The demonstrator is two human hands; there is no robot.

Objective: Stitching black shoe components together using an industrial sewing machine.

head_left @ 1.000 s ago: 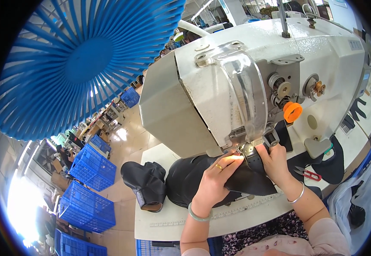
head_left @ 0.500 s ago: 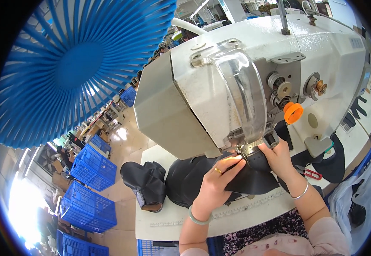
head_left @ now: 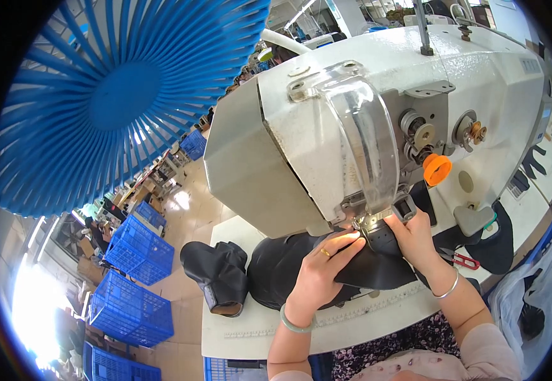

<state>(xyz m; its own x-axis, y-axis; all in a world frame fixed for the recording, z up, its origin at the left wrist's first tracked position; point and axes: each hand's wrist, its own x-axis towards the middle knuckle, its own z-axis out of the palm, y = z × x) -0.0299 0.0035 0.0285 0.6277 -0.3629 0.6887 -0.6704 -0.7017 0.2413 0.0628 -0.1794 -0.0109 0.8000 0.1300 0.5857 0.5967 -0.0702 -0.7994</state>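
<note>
A white sewing machine (head_left: 301, 140) stands over the table, its needle area (head_left: 360, 222) lit by a small bright spot. Under the presser foot lies a black leather-like piece (head_left: 377, 268), draped toward me. Just left of the needle, my left hand (head_left: 323, 267) holds the piece, its fingertips almost at the foot; a ring and a pale bangle are on it. Opposite, my right hand (head_left: 414, 236) grips the piece's right side, thumb on top beside the foot, other fingers mostly hidden. More black material (head_left: 282, 267) bunches behind my left hand.
A black boot-like piece (head_left: 215, 273) rests at the table's left. Red-handled snips (head_left: 460, 258) lie right of my right wrist, near black pieces (head_left: 501, 241). A ruler strip (head_left: 352, 312) runs along the front. A blue fan (head_left: 123, 95) looms upper left; blue crates (head_left: 133, 308) stand on the floor.
The whole view has shifted slightly. Both hands and the black piece keep nearly the same places at the needle.
</note>
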